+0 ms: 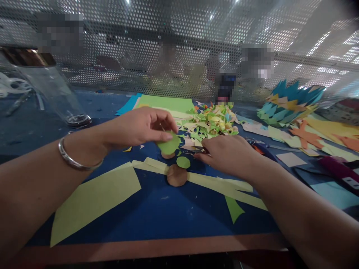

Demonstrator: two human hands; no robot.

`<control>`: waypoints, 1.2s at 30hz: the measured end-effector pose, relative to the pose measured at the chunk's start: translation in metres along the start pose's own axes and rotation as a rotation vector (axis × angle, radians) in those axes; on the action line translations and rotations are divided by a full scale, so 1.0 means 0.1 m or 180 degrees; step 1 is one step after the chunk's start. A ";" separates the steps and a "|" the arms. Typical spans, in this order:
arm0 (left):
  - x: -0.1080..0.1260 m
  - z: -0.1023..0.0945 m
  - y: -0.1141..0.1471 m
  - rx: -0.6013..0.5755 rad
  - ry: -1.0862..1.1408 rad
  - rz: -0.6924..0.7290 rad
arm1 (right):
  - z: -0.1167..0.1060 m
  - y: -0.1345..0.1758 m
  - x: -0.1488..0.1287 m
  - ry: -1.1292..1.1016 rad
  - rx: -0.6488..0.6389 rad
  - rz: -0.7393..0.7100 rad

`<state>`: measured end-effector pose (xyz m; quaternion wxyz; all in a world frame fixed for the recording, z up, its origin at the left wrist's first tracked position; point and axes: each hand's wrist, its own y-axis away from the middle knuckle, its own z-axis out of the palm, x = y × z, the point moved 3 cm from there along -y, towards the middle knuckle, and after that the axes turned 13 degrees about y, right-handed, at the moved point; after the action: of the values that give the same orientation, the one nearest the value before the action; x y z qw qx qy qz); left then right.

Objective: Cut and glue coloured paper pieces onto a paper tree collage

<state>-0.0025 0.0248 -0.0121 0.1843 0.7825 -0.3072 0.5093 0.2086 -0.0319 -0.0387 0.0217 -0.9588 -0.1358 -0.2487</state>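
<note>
My left hand pinches a rounded piece of light green paper between thumb and fingers, above the table. Opposite it, my right hand is closed around small scissors; their thin blades point left toward the green paper, and the handles are mostly hidden by my fingers. Below the hands lie a small green paper circle and a brown disc. Another brown disc shows partly from under the held paper. A pale yellow paper strip runs beside the lower disc.
A pile of paper scraps lies beyond my right hand. Pale yellow paper rests at front left. At the back left stands a glass bottle. A layered paper crown sits at back right, before a perforated metal screen.
</note>
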 end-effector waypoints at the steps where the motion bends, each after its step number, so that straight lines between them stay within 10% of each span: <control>1: -0.03 -0.01 -0.02 0.0418 0.0388 0.0085 | 0.00 0.00 0.00 -0.0029 0.0003 -0.0003; 10: -0.24 0.19 -0.07 0.1459 0.1814 -0.0093 | 0.00 0.03 -0.04 -0.0128 0.0003 0.0017; 16: -0.23 0.25 -0.03 0.1305 0.1424 0.0148 | -0.06 0.04 -0.05 -0.0210 0.0067 0.0041; 24: -0.22 0.33 -0.03 0.1320 0.1722 0.0069 | -0.23 0.12 -0.14 -0.0534 0.1905 -0.0424; 36: -0.12 0.52 -0.01 0.0561 0.1904 -0.0152 | -0.17 0.07 -0.08 -0.1471 0.2075 -0.0575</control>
<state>0.0298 -0.0021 -0.0448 0.2099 0.6179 -0.1755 0.7371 0.1954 -0.0422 -0.0274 0.2714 -0.9165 -0.2925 0.0285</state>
